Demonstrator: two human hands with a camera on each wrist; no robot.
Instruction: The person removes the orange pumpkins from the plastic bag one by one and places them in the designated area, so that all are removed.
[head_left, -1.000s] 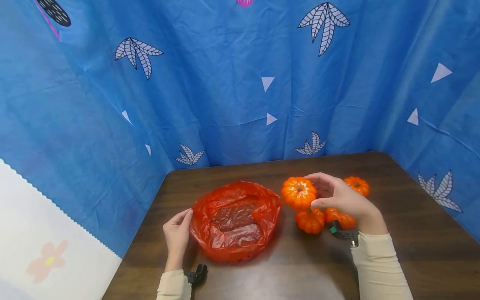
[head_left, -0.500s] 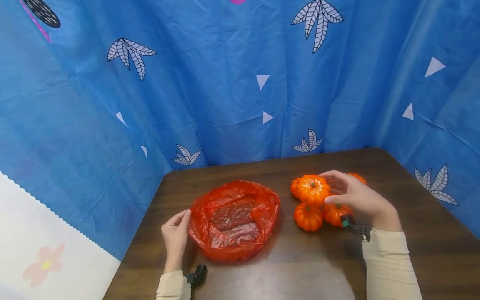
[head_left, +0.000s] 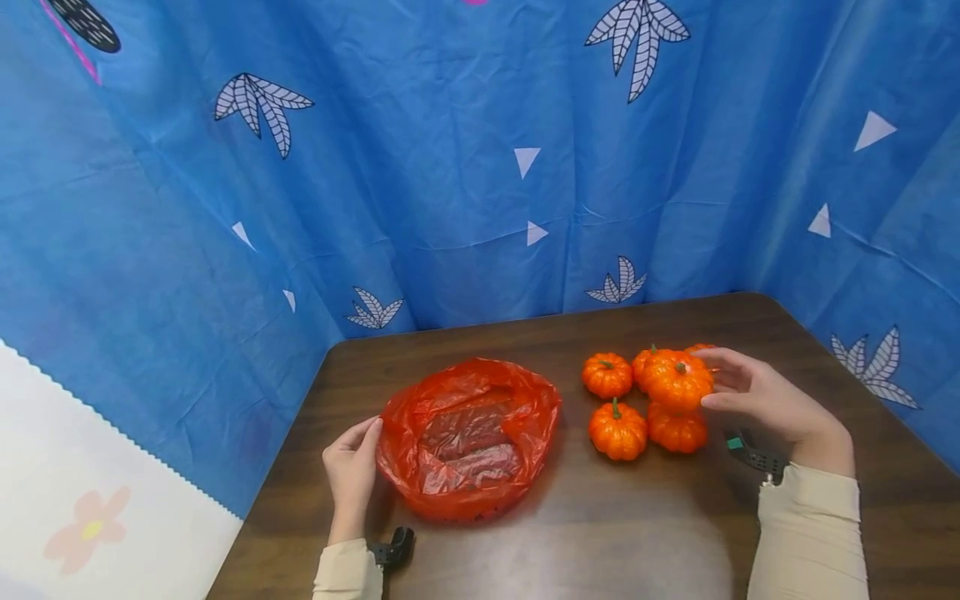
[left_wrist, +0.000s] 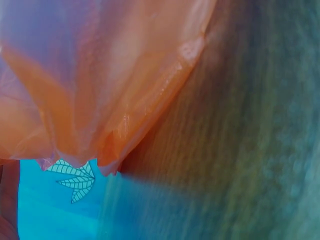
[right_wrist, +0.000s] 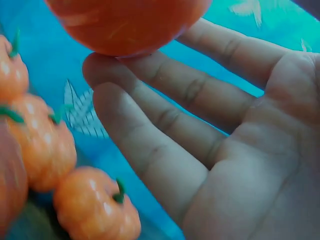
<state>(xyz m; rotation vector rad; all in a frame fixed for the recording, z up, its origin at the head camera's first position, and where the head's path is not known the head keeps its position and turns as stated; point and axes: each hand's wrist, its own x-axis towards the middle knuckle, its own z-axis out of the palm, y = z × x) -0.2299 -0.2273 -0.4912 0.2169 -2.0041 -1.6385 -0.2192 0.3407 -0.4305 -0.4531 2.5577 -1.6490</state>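
My left hand (head_left: 351, 467) pinches the left rim of an open red plastic bag (head_left: 480, 507) on the table. The bag's thin film (left_wrist: 135, 85) fills the upper left of the left wrist view. An orange toy pumpkin (head_left: 677, 382) with a green stem is held between the thumb and fingers of my right hand (head_left: 772, 404). It is raised and partly covers the pumpkins behind and below it. In the right wrist view, the underside of the held pumpkin (right_wrist: 131, 25) meets the fingertips, and several other pumpkins (right_wrist: 42, 142) show at the left.
Several more orange pumpkins stand together right of the bag, including a back-left pumpkin (head_left: 607, 375), a front-left pumpkin (head_left: 617, 432) and a front-right pumpkin (head_left: 677, 431). They stand on a dark wooden table (head_left: 600, 533). A blue patterned curtain (head_left: 465, 167) hangs behind the table's far edge.
My right hand has carried the pumpkin rightward, from near the bag to over the right side of the group, uncovering the back-left pumpkin. My left hand keeps its hold on the bag.
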